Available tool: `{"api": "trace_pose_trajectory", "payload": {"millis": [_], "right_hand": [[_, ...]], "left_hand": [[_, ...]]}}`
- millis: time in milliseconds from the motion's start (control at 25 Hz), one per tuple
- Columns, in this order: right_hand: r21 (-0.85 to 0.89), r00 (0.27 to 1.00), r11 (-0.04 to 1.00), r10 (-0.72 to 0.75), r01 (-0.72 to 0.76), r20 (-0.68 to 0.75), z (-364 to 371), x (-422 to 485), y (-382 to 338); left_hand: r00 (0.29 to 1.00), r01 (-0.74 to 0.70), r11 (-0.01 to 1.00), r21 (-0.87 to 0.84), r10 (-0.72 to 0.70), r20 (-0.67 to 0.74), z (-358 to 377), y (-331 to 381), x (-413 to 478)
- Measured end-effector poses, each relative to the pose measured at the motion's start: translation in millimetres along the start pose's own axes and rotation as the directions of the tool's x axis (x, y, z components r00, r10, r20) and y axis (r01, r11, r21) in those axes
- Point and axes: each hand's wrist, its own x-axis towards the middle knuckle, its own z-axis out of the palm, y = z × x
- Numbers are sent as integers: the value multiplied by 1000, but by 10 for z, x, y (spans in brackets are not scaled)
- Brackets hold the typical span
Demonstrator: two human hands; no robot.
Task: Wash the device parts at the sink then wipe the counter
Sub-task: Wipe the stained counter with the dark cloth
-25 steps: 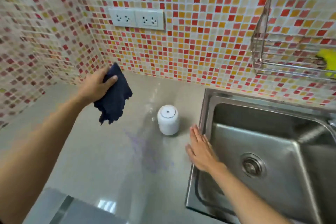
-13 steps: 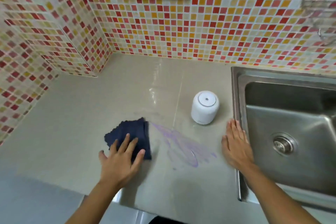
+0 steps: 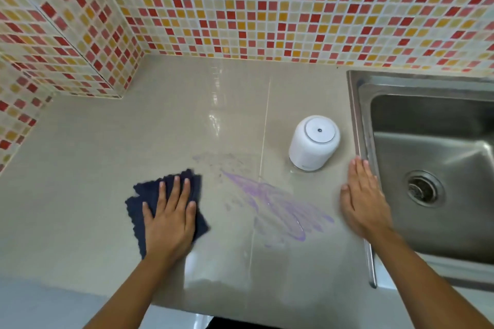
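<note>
the dark blue cloth (image 3: 145,192) with the wavy edge lies flat on the smooth grey counter (image 3: 107,155), just left of a purple smear (image 3: 280,208). the cloth looks soft, thin and light. it may bunch up if it is pushed from one side only, so i think the best way is to press on its middle with a flat palm and slide it. the counter looks shiny and a bit wet, so the cloth should slide with ease.

the left hand (image 3: 169,224) lies on top of the cloth, palm down. its fingers are straight and a little spread, and they press the cloth onto the counter. the left arm comes up from the bottom of the view.

the right hand (image 3: 365,203) lies flat on the counter, just beside the rim of the shiny steel sink (image 3: 355,115). its fingers are straight and close together, and it holds nothing.

the small white round device (image 3: 314,143) stands upright near the right hand's fingertips, not touching them. it looks smooth and light, and may be slippery if wet, so holding it round its sides seems best.
</note>
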Motion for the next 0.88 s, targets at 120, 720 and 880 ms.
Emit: {"api": "trace_pose_trajectory", "payload": {"millis": [120,720,880], "right_hand": [[-12,1000,1000,-6,6,-18,28,9,13],[-13,999,1000,-20,19,-42,52,24,24],[-41,998,999,-36,34,-53,72,23,60]], "left_hand": [[998,51,994,-95,-55,-43,-94,404,923],[997,-35,992,-125,26,-73,-102,704,1174],[866,-499,865,-59,497,-48,188,688,70]]}}
